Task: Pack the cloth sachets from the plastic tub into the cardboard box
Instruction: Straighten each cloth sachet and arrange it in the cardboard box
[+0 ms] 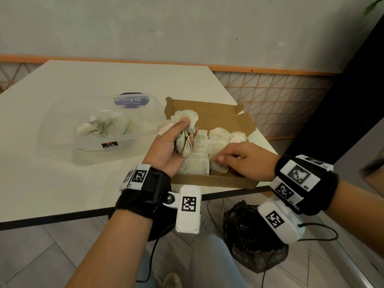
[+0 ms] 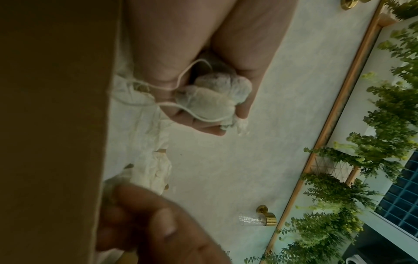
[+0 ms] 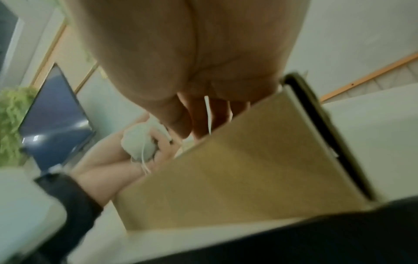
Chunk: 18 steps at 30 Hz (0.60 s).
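Note:
My left hand (image 1: 176, 138) hovers over the left side of the open cardboard box (image 1: 207, 180) and grips a bunch of pale cloth sachets (image 1: 186, 119); in the left wrist view their strings hang from the bunch (image 2: 212, 100). Several sachets (image 1: 218, 138) lie flat in rows inside the box. My right hand (image 1: 234, 159) is low in the box's front right part, thumb and fingers pinching a sachet (image 1: 220, 166) there. The clear plastic tub (image 1: 124, 140) stands left of the box with more sachets (image 1: 99, 125) in it. The right wrist view shows the box wall (image 3: 248, 169).
The tub's clear lid with a blue label (image 1: 132, 100) leans behind the tub. The box sits at the white table's near right corner, close to the edge (image 1: 228, 195). A black plastic bag (image 1: 253, 235) lies on the floor under that corner.

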Available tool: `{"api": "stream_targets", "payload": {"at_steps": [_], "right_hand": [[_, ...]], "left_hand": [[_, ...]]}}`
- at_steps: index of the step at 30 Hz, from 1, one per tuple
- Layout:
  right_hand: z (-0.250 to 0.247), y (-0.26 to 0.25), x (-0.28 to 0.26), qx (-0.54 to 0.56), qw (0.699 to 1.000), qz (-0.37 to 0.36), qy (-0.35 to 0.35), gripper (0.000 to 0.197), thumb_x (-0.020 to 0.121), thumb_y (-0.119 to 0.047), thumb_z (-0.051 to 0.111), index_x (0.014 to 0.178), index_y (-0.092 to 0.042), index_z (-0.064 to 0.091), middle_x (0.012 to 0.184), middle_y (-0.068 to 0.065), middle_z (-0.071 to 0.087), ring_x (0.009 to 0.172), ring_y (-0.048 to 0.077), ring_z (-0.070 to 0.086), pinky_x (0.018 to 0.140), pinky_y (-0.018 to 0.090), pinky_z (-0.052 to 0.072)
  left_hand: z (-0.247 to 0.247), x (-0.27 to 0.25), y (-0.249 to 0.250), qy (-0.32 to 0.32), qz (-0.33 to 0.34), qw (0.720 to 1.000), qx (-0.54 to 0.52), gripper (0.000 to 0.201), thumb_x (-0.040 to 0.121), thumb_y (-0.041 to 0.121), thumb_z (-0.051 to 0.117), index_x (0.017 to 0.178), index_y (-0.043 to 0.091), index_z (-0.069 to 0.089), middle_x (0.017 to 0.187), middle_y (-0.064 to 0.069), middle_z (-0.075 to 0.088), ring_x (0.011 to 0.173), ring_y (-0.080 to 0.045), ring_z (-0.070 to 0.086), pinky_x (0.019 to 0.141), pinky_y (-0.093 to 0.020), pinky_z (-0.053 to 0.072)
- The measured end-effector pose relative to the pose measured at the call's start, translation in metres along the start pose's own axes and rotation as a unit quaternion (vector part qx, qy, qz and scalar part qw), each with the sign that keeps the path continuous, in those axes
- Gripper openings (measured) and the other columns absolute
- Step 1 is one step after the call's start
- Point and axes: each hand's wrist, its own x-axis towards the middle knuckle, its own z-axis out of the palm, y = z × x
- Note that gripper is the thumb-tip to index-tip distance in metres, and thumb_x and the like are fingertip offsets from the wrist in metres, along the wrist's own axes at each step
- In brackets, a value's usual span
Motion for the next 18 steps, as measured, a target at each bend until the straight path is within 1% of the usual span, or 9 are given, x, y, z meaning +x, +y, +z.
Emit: {"api": "stream_targets", "payload": {"at_steps": [2,4,6,7,9,11,14,16,18], "right_hand": [[-0.002,0.0,0.003,0.186,0.98,0.012,0.075,0.017,0.091,-0.029,0.055,0.1,-0.023,0.068,0.089,-0.004,0.065,0.081,0.009,0.06,0.077,0.026,0.05],[-0.002,-0.005,0.006,0.37,0.92,0.024,0.128,0.014,0.088,-0.025,0.06,0.098,-0.018,0.067,0.084,0.003,0.064,0.074,0.01,0.061,0.066,0.024,0.051],[0.004,-0.011,0.011,0.482,0.865,0.027,0.139,0.012,0.086,-0.02,0.063,0.097,-0.015,0.064,0.08,0.0,0.061,0.069,0.008,0.057,0.059,0.02,0.047],[0.008,-0.014,0.013,0.511,0.847,0.029,0.14,0.014,0.083,-0.021,0.065,0.096,-0.016,0.063,0.078,-0.002,0.06,0.068,0.008,0.056,0.058,0.02,0.045],[0.018,-0.016,0.018,0.529,0.835,0.024,0.152,0.026,0.074,-0.027,0.071,0.097,-0.022,0.062,0.078,-0.004,0.059,0.066,0.007,0.053,0.057,0.021,0.041],[0.027,-0.017,0.02,0.51,0.843,0.001,0.17,0.036,0.066,-0.032,0.074,0.098,-0.027,0.061,0.076,-0.005,0.056,0.062,0.003,0.052,0.053,0.019,0.038],[0.032,-0.016,0.022,0.481,0.85,-0.04,0.21,0.024,0.076,-0.014,0.071,0.097,-0.025,0.064,0.072,-0.01,0.054,0.055,-0.004,0.054,0.05,0.009,0.04],[0.033,-0.013,0.023,0.482,0.841,-0.038,0.243,0.012,0.08,-0.012,0.069,0.086,-0.021,0.066,0.069,-0.012,0.061,0.057,-0.002,0.053,0.051,0.011,0.041],[0.034,-0.009,0.024,0.515,0.814,-0.027,0.267,0.009,0.083,-0.013,0.066,0.079,-0.021,0.066,0.069,-0.01,0.065,0.063,0.007,0.054,0.053,0.017,0.043]], "left_hand": [[0.0,0.0,0.0,-0.007,-0.002,0.999,0.033,0.007,0.089,0.014,0.06,0.091,0.008,0.063,0.077,-0.006,0.066,0.076,-0.011,0.061,0.052,-0.015,0.051],[0.0,0.003,-0.001,-0.006,-0.004,0.998,0.066,0.012,0.088,0.014,0.061,0.098,0.007,0.062,0.079,-0.008,0.065,0.075,-0.012,0.061,0.052,-0.015,0.051],[0.0,0.004,-0.003,0.004,-0.009,0.996,0.092,0.012,0.087,0.01,0.062,0.097,0.005,0.062,0.08,-0.01,0.064,0.072,-0.012,0.059,0.05,-0.015,0.05],[0.001,0.004,-0.004,0.006,-0.012,0.994,0.106,0.011,0.087,0.009,0.062,0.097,0.004,0.063,0.081,-0.01,0.062,0.071,-0.013,0.057,0.048,-0.014,0.049],[0.003,0.003,-0.006,0.006,-0.015,0.989,0.146,0.015,0.087,0.008,0.062,0.1,0.002,0.062,0.083,-0.011,0.057,0.065,-0.011,0.054,0.042,-0.013,0.045],[0.006,0.0,-0.008,0.004,-0.019,0.982,0.187,0.018,0.087,0.006,0.061,0.104,0.0,0.062,0.081,-0.01,0.058,0.053,-0.008,0.056,0.038,-0.012,0.041],[0.009,-0.002,-0.01,-0.006,-0.008,0.969,0.246,0.022,0.085,0.002,0.063,0.107,-0.002,0.061,0.079,-0.01,0.06,0.051,-0.006,0.058,0.039,-0.012,0.039],[0.008,-0.001,-0.011,-0.006,-0.007,0.964,0.264,0.024,0.084,0.004,0.065,0.107,-0.001,0.062,0.082,-0.01,0.062,0.055,-0.007,0.058,0.038,-0.012,0.038],[0.007,0.001,-0.01,0.004,-0.015,0.969,0.248,0.021,0.084,0.011,0.067,0.102,0.001,0.065,0.087,-0.009,0.062,0.06,-0.008,0.057,0.036,-0.012,0.038]]}}
